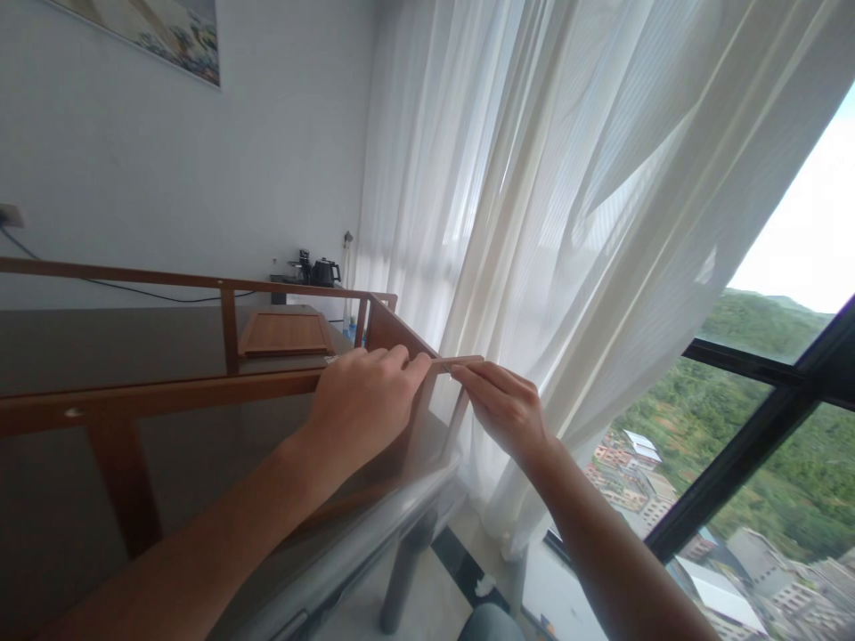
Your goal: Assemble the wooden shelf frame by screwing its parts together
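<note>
A brown wooden frame [166,392] of thin rails and posts stands on a dark glass-topped table [80,499]. My left hand [361,401] lies over the frame's near right corner, its fingers curled onto the top rail. My right hand [504,405] pinches the end of the rail that sticks out past that corner, fingers pressed together on the thin wood. The two hands are a few centimetres apart at the same corner.
A loose wooden panel [286,334] lies flat inside the frame. A black kettle [325,271] stands on a far counter by the wall. White sheer curtains [534,196] hang right behind the corner, with a large window [768,427] to the right.
</note>
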Available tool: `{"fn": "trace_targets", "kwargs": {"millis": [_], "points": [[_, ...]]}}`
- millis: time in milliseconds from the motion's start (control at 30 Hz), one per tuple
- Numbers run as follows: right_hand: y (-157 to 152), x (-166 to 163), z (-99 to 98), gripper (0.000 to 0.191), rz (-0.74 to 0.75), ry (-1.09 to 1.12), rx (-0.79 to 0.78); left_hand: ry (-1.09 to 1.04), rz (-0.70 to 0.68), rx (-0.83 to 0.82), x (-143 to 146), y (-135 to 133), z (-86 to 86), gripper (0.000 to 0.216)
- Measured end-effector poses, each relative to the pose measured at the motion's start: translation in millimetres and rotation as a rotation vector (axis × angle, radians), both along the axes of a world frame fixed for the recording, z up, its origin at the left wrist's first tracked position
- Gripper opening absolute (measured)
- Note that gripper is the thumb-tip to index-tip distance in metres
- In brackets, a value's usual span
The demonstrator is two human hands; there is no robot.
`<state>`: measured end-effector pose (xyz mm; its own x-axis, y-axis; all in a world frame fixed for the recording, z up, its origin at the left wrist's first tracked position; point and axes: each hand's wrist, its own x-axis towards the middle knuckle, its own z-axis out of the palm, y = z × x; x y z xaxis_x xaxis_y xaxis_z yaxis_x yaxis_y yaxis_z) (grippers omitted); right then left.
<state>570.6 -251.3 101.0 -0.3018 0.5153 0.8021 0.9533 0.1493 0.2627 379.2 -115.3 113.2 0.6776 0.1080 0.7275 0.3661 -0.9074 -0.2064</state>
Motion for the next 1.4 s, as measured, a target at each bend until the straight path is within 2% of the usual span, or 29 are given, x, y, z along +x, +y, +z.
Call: {"fn": "trace_targets", "kwargs": {"millis": [200, 333, 567, 800, 1033, 1400], "points": [[-4, 9, 14.0, 0.039, -0.044, -0.105, -0.158, 0.019, 0.027, -0.006, 0, -1, 0.5, 0.034], [-4, 10, 18.5, 0.037, -0.07, -0.145, -0.172, 0.007, 0.016, 0.005, 0, 0, 0.5, 0.035], [1, 0, 14.0, 0.028, -0.026, 0.038, -0.053, -0.001, 0.021, 0.029, 0, 0, -0.1, 0.029], [5, -5, -2.7, 0.019, -0.164, 0.043, 0.155, 0.007, 0.024, 0.036, 1, 0, 0.4, 0.033], [8, -8, -7.7, 0.018, -0.19, 0.068, 0.221, -0.029, 0.033, 0.074, 1, 0, 0.1, 0.028], [8, -13, -9.2, 0.017, -0.221, 0.114, 0.225, -0.028, 0.023, 0.063, 1, 0, -0.3, 0.024]]}}
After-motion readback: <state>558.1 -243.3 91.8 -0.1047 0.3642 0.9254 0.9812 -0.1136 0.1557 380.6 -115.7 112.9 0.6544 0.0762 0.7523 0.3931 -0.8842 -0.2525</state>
